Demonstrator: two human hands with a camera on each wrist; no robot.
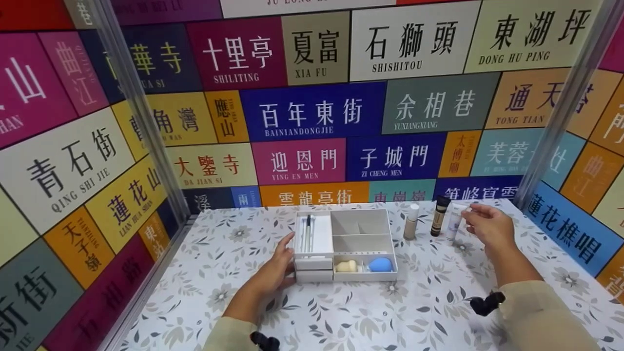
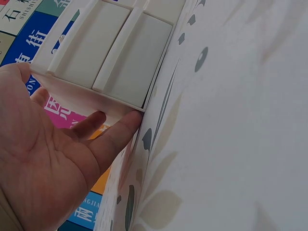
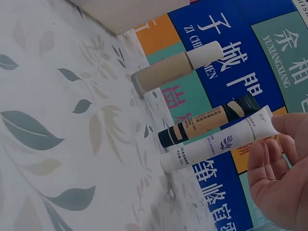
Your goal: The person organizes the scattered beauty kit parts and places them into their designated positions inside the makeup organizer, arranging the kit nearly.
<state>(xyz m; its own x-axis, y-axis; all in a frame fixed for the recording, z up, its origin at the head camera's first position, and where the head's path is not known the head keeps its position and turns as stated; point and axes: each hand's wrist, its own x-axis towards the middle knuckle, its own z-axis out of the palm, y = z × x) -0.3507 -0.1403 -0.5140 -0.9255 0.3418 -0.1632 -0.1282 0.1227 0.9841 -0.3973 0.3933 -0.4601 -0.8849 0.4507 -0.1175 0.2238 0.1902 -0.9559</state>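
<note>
A white desktop organizer (image 1: 361, 244) with two small drawers (image 2: 131, 57) stands on the table. My left hand (image 1: 274, 269) touches its left side with fingers extended, fingertips near the base in the left wrist view. With my right hand (image 1: 493, 228) I pinch the top end of a white squeeze tube (image 3: 216, 144) with a purple plant print; it stands upright on its cap. Just left of it is a black and tan tube (image 1: 438, 217). Further left stands a foundation bottle (image 1: 411, 223) with a white cap.
Slim pens or brushes (image 1: 308, 234) lie on the organizer's top left. Its front compartment holds a cream sponge (image 1: 345, 266) and a blue sponge (image 1: 380, 264). A leaf-patterned cloth covers the table (image 1: 370, 317). Colourful sign panels (image 1: 312, 114) rise behind it.
</note>
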